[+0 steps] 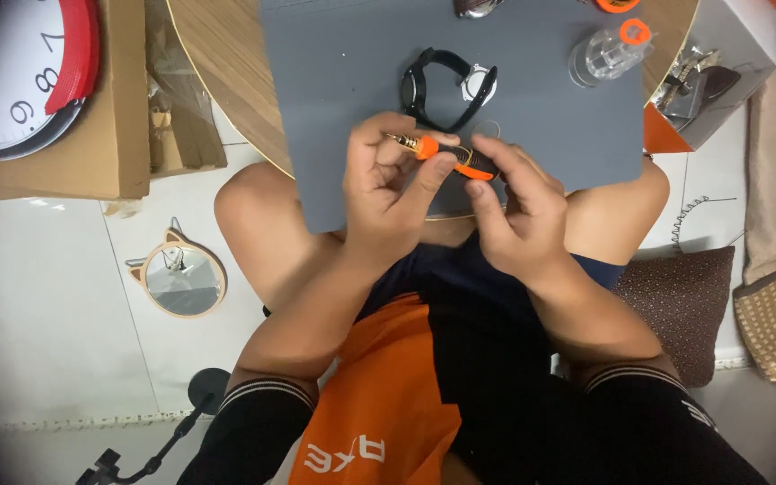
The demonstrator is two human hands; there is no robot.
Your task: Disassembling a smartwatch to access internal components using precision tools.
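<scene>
White tiled floor fills the lower frame, where the seated person's lap and knees sit nearest the camera.

Item 1: left hand (388, 189), centre frame, fingers curled and closed round the orange collar of a small screwdriver (442, 153); thumb and forefinger pinch near the metal tip, likely to steady or swap the bit.

Item 2: right hand (518, 202), just beside, fingertips closed on the black handle end. Tool held level between both hands, above the near edge of a grey mat (334, 99).

Item 3: black wristwatch (446, 87), on the mat beyond the hands, strap looped, apart from the tool.

Item 4: clear plastic container (608, 54), upper right, orange ring on top.

Item 5: wall clock (20, 76), upper left, cut off by the frame.

Hidden: bit tip too small to identify; objects at top edge cropped.
</scene>
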